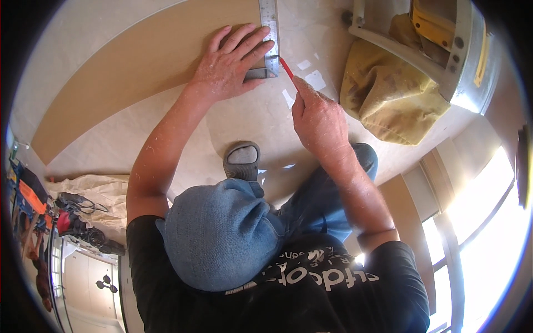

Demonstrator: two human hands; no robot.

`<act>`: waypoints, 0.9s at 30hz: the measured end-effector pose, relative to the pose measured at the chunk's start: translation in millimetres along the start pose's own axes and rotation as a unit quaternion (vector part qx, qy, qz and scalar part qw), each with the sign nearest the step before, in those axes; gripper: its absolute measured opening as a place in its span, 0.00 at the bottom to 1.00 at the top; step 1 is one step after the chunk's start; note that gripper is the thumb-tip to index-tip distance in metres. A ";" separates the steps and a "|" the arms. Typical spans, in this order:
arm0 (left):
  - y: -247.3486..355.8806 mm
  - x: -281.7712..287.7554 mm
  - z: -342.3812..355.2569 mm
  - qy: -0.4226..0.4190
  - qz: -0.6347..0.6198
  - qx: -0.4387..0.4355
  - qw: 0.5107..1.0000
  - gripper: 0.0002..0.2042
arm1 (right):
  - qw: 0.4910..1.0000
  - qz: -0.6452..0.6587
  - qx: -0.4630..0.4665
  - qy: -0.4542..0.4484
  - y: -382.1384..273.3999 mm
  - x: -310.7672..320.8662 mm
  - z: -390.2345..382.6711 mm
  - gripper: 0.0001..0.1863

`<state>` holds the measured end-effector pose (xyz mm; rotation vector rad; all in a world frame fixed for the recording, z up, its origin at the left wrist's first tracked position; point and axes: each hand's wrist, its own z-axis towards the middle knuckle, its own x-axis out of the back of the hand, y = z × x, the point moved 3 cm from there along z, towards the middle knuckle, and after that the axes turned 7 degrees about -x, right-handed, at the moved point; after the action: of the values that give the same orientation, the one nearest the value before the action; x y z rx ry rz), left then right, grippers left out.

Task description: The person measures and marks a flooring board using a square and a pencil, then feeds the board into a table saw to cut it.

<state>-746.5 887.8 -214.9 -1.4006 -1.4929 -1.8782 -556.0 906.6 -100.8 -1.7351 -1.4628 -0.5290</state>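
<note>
A tan board [139, 50] with a curved edge lies on the pale floor [222, 116]. My left hand [227, 66], fingers spread, presses down at its right end, fingertips beside and on a metal square [268, 19] that runs along the straight edge. In my right hand [319, 119] is a red pencil [286, 67], its tip at the square just right of my left fingers.
At upper right, a folded step stool or ladder [455, 72] stands by a yellow canvas bag [391, 97]. My knees and sandalled foot [241, 158] are below the board. A crumpled drop cloth [105, 188], cables and tools [78, 222] lie left; a bright window [488, 211] is right.
</note>
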 end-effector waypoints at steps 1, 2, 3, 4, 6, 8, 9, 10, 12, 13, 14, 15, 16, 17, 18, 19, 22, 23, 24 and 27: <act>-0.1 0.2 0.2 0.000 -0.002 0.001 1.000 0.43 | 1.000 0.000 0.000 0.000 -0.9 -0.3 -0.1 0.17; -0.5 0.3 0.2 0.000 -0.002 0.001 1.000 0.43 | 1.000 -0.010 -0.005 -0.005 -1.3 -0.9 -0.1 0.17; -0.7 0.5 0.8 0.000 -0.002 -0.001 1.000 0.42 | 1.000 -0.020 -0.010 -0.009 -1.7 -1.0 0.7 0.17; -0.9 0.8 1.3 0.001 -0.003 -0.003 1.000 0.42 | 1.000 -0.020 -0.010 -0.008 -2.8 -1.2 2.1 0.17; -1.6 0.6 0.9 0.005 0.001 -0.005 1.000 0.42 | 1.000 -0.014 0.001 0.007 -6.3 -1.3 7.0 0.16; -2.5 0.6 0.1 0.011 0.008 -0.006 1.000 0.41 | 0.999 -0.030 0.011 0.009 -13.3 1.8 20.4 0.16; -3.2 0.8 -0.9 0.007 0.011 -0.006 1.000 0.40 | 0.999 -0.046 0.019 0.010 -19.0 4.1 30.4 0.15; -1.2 1.2 -0.8 0.004 0.012 -0.009 1.000 0.39 | 0.999 -0.046 0.017 0.012 -25.3 9.5 41.8 0.15; -0.6 1.8 0.5 -0.004 0.016 -0.008 1.000 0.39 | 0.995 -0.067 0.044 0.055 -41.3 20.9 72.2 0.15; -1.4 1.9 2.0 -0.011 0.021 -0.007 1.000 0.39 | 0.995 -0.066 0.043 0.058 -45.3 22.8 85.0 0.15; -1.3 2.2 2.8 -0.009 0.022 -0.010 1.000 0.39 | 0.992 -0.075 0.064 0.081 -49.9 25.2 96.3 0.14; -1.1 2.5 2.0 -0.012 0.019 -0.007 1.000 0.39 | 0.987 -0.085 0.087 0.102 -54.2 26.7 104.1 0.14; -1.1 2.7 1.5 -0.014 0.016 -0.004 1.000 0.39 | 0.987 -0.095 0.088 0.093 -55.9 26.5 108.6 0.14; -1.3 3.1 1.5 -0.012 0.017 -0.005 1.000 0.39 | 0.987 -0.096 0.087 0.096 -54.7 25.3 110.1 0.14; -1.5 3.2 0.8 -0.018 0.016 0.001 1.000 0.39 | 0.981 -0.129 0.111 0.091 -56.1 22.7 109.4 0.14; -1.7 3.0 1.0 -0.024 0.015 0.006 1.000 0.39 | 0.974 -0.161 0.133 0.086 -56.8 21.3 109.0 0.14; 0.8 3.8 0.2 -0.019 0.018 0.006 1.000 0.39 | 0.992 -0.104 0.052 0.052 -55.9 29.2 98.7 0.14; -0.8 2.8 1.8 -0.020 0.017 0.006 1.000 0.39 | 0.992 -0.104 0.051 0.051 -52.9 28.4 91.7 0.14; -1.2 1.0 1.9 -0.016 0.016 -0.004 1.000 0.40 | 0.992 -0.100 0.056 0.044 -45.1 23.7 78.1 0.14; -0.5 1.5 -0.3 -0.010 0.011 -0.010 1.000 0.40 | 0.996 -0.089 0.022 -0.023 -14.8 2.0 16.8 0.16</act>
<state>-747.7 888.1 -213.8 -1.4433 -1.4647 -1.8765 -572.6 921.3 -104.9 -1.6024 -1.6599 -0.5484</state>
